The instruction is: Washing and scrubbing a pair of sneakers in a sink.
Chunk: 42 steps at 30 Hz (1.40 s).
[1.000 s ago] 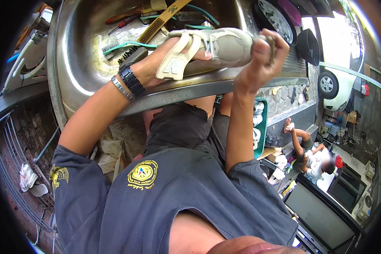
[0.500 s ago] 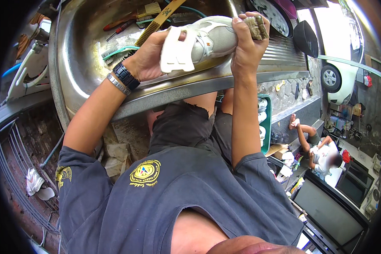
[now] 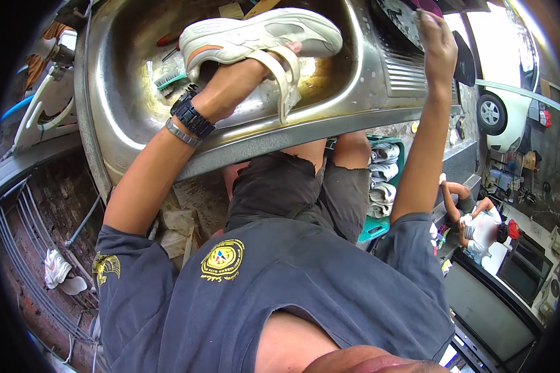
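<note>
A white sneaker (image 3: 249,37) is held sideways over the metal sink, its sole edge away from me and a little orange at one end. My left hand (image 3: 246,81) reaches into its opening and grips it from inside, most fingers hidden by the shoe. A pale slotted flap (image 3: 285,87) hangs from the shoe beside those fingers. At the upper right, my right hand (image 3: 438,46) is raised by a round dark basin (image 3: 395,25), fingers closed together. Whatever is in them is hidden.
Inside the sink (image 3: 115,93) lie a green-backed brush (image 3: 170,79) and a red-handled tool (image 3: 168,40). A ridged drainboard (image 3: 407,78) adjoins it. Below, a green crate (image 3: 373,229) holds several shoes. Another person (image 3: 479,224) sits at the right, near a parked car (image 3: 510,118).
My right hand has left the shoe and moved right to the basin; the bristled brush it held no longer shows. My left hand has turned the shoe onto its side.
</note>
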Motion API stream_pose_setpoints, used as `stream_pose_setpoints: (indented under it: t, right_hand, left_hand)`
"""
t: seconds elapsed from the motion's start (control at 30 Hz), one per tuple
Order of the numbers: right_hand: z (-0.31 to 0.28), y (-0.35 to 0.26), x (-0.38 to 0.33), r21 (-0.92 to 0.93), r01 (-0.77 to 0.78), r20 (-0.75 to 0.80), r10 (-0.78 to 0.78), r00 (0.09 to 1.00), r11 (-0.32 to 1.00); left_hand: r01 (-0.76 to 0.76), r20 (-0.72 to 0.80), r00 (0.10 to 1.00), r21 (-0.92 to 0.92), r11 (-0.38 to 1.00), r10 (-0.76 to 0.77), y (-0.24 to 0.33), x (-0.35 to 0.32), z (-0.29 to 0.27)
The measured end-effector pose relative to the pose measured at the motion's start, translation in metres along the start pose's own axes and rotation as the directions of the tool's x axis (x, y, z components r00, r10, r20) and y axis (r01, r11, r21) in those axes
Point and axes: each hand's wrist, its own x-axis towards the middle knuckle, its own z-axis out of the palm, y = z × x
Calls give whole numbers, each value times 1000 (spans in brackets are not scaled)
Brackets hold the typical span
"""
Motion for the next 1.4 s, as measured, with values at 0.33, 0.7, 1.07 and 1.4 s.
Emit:
stream_pose_setpoints:
  t: [0.33, 0.7, 1.07, 1.4]
  right_hand:
    - [0, 27, 18, -469, 30, 194, 69, 979, 882]
    - [85, -67, -112, -207, 673, 262, -623, 737, 710]
    - [79, -87, -104, -115, 690, 340, -624, 703, 714]
    - [65, -66, -84, -161, 598, 448, -482, 753, 786]
  left_hand:
    - [377, 223, 918, -238, 895, -327, -11, -9, 12]
    - [269, 116, 960, -648, 713, -257, -25, -12, 22]
    - [388, 397, 904, -602, 698, -160, -37, 1, 10]
    - [393, 378, 908, -620, 679, -180, -22, 2, 17]
